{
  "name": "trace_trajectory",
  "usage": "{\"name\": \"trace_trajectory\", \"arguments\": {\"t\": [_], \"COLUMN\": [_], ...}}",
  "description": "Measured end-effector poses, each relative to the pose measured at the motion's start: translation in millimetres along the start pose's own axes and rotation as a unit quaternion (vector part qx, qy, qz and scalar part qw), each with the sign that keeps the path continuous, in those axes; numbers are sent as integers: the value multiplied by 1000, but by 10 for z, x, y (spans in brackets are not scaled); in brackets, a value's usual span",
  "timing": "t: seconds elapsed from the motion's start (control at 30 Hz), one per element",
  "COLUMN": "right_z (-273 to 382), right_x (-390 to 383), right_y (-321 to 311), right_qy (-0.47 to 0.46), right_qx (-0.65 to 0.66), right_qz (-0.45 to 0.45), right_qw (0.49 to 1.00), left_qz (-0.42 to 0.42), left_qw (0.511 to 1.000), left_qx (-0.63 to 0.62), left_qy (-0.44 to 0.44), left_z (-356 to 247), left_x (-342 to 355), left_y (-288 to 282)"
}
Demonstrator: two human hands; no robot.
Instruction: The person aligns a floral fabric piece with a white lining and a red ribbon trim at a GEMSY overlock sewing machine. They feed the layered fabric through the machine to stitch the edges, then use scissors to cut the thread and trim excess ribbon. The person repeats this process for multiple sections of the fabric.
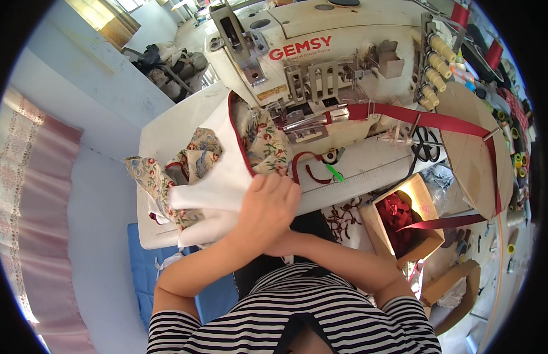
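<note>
A floral-patterned cloth piece (268, 138) with a white underside and a narrow red bound edge lies bunched on the sewing machine's table. My left hand (271, 203) is closed on its near end, fingers curled over the red edge. My right hand (280, 243) is crossed beneath my left wrist; its fingers are hidden, so what it holds cannot be made out. Just beyond the cloth stands the sewing machine (345, 65), its needle and presser area close to the cloth's right side. Red binding tape (416, 115) runs from the right into a metal folder (315, 121).
A cardboard disc (463, 141) carries the tape at the right. Below it, an open cardboard box (430, 239) holds red tape. Green-handled snips (334, 172) lie on the table beside a short red strip. Cream thread guides (436, 65) stick out at the machine's right. Blue cloth (144, 265) hangs lower left.
</note>
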State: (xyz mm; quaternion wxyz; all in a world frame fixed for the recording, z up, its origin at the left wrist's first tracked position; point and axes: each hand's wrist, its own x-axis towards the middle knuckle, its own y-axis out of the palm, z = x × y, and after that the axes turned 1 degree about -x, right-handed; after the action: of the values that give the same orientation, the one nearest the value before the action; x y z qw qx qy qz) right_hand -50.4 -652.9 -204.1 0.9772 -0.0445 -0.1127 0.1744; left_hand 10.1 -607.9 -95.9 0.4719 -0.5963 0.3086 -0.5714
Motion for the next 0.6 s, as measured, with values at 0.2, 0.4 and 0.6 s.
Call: {"name": "trace_trajectory", "arguments": {"t": [0.2, 0.4, 0.6], "right_z": [-178, 58, -66], "right_x": [-181, -1666, -2264], "right_y": [145, -1155, -2645], "right_qy": [-13, 139, 303], "right_qx": [-203, -171, -628], "right_qz": [6, -585, -509], "right_qw": [979, 781, 504], "left_qz": [49, -104, -148], "left_qw": [980, 970, 983], "left_qx": [-85, -122, -68], "left_qy": [-174, -184, -84], "left_z": [28, -47, -58], "left_x": [-279, -385, -126], "left_y": [691, 578, 352]}}
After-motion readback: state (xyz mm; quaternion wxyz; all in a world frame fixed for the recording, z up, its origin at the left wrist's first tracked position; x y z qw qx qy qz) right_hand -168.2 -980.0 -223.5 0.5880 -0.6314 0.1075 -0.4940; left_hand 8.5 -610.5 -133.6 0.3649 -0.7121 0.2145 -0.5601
